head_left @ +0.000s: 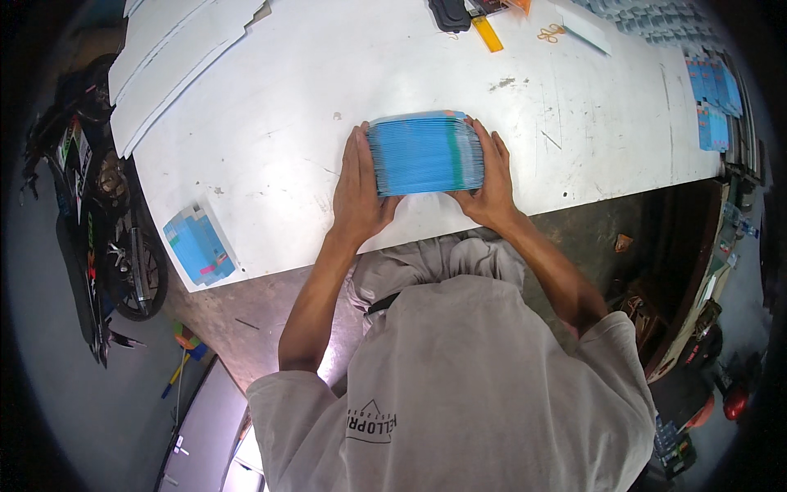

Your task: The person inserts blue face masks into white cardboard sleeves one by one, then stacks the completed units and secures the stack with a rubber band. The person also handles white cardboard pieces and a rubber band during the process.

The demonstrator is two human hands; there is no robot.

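A thick stack of flat blue cardboard pieces [422, 154] stands near the table's front edge, its many layered edges facing me, with a green band toward the right side. My left hand [357, 184] presses flat along the stack's left end, thumb at the lower front. Against the right end lies my right hand [494, 176], its thumb also under the front edge. Both palms squeeze the stack between them. On the left corner of the table rests a separate blue printed cardboard piece [199, 246].
The white table [287, 164] holds white sheets [180, 57] at the far left. A yellow-handled tool [487, 34], a black object [450, 15] and rubber bands [551, 33] lie at the back. Blue bundles [711, 127] line the right side. A motorcycle [123, 238] stands beyond the left edge.
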